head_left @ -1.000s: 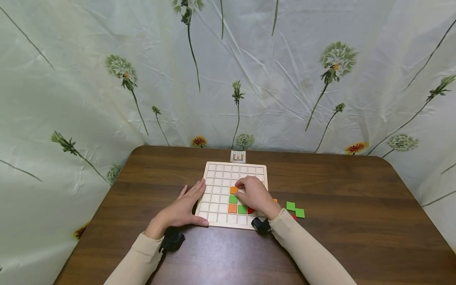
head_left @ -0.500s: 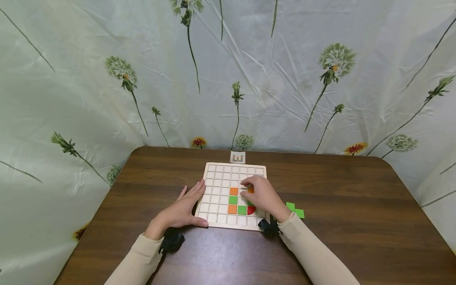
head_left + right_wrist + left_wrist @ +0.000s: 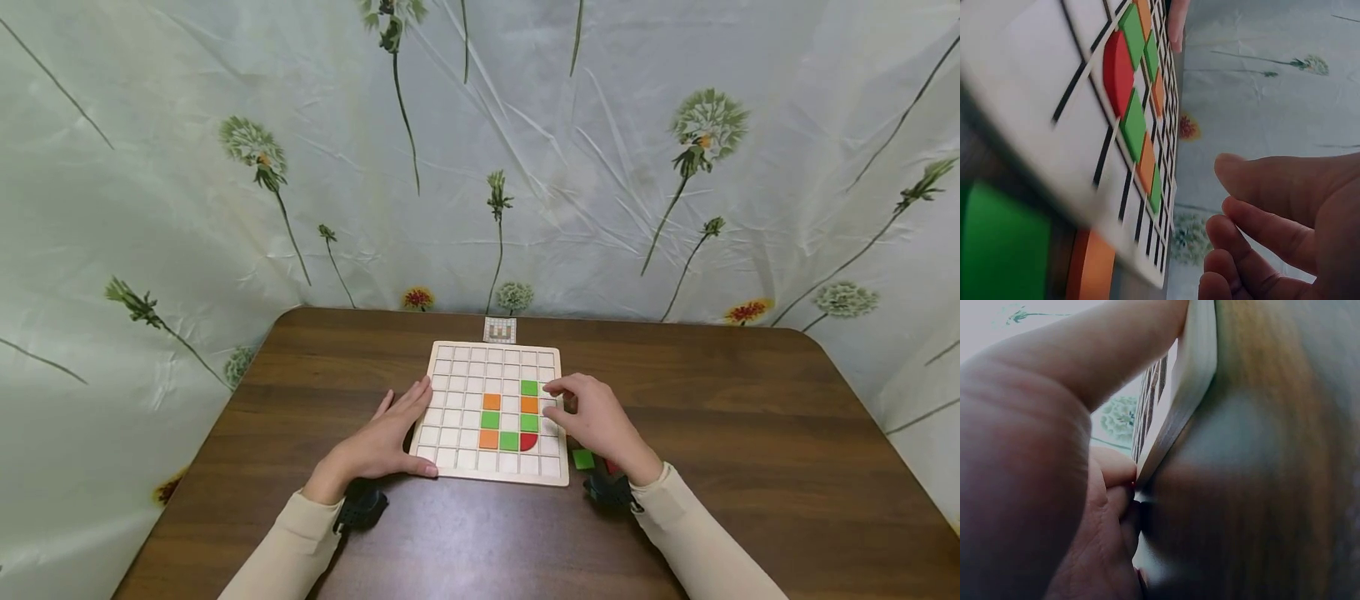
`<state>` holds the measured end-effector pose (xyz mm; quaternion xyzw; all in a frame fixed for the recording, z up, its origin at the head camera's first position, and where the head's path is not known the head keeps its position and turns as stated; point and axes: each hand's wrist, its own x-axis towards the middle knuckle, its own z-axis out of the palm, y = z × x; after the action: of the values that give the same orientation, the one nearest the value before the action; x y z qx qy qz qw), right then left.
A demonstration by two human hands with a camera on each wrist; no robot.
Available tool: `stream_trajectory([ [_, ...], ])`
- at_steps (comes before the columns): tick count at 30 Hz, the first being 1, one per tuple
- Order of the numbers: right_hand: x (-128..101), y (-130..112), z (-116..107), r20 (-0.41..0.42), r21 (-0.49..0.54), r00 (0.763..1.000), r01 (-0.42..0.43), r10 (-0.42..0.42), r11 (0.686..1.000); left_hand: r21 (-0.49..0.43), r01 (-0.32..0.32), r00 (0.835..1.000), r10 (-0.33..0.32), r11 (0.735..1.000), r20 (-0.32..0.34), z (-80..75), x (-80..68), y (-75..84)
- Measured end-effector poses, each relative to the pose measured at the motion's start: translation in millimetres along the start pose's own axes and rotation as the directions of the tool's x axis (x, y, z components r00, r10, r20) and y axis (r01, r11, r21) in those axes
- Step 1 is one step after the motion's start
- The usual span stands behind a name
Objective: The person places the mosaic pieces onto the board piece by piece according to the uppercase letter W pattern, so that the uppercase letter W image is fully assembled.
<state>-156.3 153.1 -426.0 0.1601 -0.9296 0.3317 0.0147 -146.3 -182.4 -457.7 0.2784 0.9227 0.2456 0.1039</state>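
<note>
Nearest the camera: loose pieces under the right wrist on the table, a green square and something red just behind it. The right wrist view adds an orange piece beside the green one, off the board's edge.

Left hand: fingers straight, flat along the left edge of the grid board, thumb on the near edge. The left wrist view confirms fingertips against the board's side. It is bracing, not gripping.

Right hand: empty, fingers loosely curled, hovering over the board's right edge. The right wrist view shows a gap between thumb and fingers with nothing in it.

Board contents, just left of the right fingertips: a column of green tile, orange tile, green, then the red quarter-round at the bottom. Further left, towards the left hand's fingertips: orange, green, orange in a column, with a green joining the bottoms.

Beyond the fingers, past the board's far edge: a small pattern card, then the flowered curtain.

Judgement: this is between placements, with the hand unloaded. The next move looks like a pick from the loose pieces under the wrist. That calls for pulling the hand back and pinching a thin flat tile off the table. Which tile it should be depends on the card, which is too small to read.
</note>
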Motion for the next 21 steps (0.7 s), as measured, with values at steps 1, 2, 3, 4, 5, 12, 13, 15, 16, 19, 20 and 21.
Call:
stream_trajectory([
  [1, -2.4, 2.3, -2.1, -0.004, -0.006, 1.000, -0.006, 0.006, 1.000, -0.001, 0.001, 1.000, -0.001, 1.000, 0.000, 0.2, -0.1, -0.1],
  [2, -4.6, 4.8, -3.9, -0.007, -0.013, 1.000, -0.012, 0.012, 1.000, -0.001, 0.001, 1.000, -0.001, 1.000, -0.001, 0.5, 0.0, -0.2],
  [3, -6.6, 7.1, -5.6, -0.010, -0.015, 1.000, -0.016, 0.016, 1.000, -0.003, -0.001, 1.000, 0.001, 1.000, -0.002, 0.4, -0.1, -0.1],
  [4, -8.9, 8.6, -7.6, -0.012, -0.014, 1.000, -0.023, 0.023, 1.000, -0.001, -0.001, 1.000, 0.001, 1.000, -0.001, 0.4, -0.1, -0.4],
  [5, -10.9, 10.0, -9.3, -0.015, -0.013, 1.000, -0.026, 0.026, 1.000, -0.003, -0.001, 1.000, 0.001, 1.000, 0.000, -0.1, -0.2, -0.4],
  [12, -24.3, 24.0, -15.9, -0.025, -0.016, 1.000, -0.018, 0.018, 1.000, -0.003, -0.005, 1.000, 0.005, 1.000, -0.002, -1.2, -0.1, 0.4],
  [13, -26.0, 26.4, -16.5, -0.027, -0.019, 1.000, -0.015, 0.014, 1.000, -0.005, -0.005, 1.000, 0.005, 1.000, -0.003, -0.9, 0.1, 0.3],
  [15, -29.5, 30.6, -17.7, -0.029, -0.027, 1.000, -0.012, 0.011, 1.000, -0.009, -0.010, 1.000, 0.010, 1.000, -0.007, -0.4, 0.1, 0.3],
  [16, -31.4, 32.6, -18.3, -0.029, -0.032, 1.000, -0.011, 0.011, 0.999, -0.012, -0.013, 1.000, 0.013, 1.000, -0.010, -0.1, 0.1, 0.1],
  [19, -37.5, 37.9, -20.2, -0.022, -0.046, 1.000, -0.012, 0.011, 0.999, -0.015, -0.008, 1.000, 0.008, 1.000, -0.008, 0.3, 0.5, -0.4],
  [20, -39.7, 39.2, -20.8, -0.020, -0.043, 1.000, -0.012, 0.012, 0.999, -0.014, -0.006, 1.000, 0.005, 1.000, -0.007, 0.4, 0.6, -0.8],
  [21, -41.7, 40.5, -21.4, -0.019, -0.041, 1.000, -0.011, 0.010, 0.999, -0.012, -0.002, 1.000, 0.002, 1.000, -0.004, 0.7, 0.8, -1.1],
])
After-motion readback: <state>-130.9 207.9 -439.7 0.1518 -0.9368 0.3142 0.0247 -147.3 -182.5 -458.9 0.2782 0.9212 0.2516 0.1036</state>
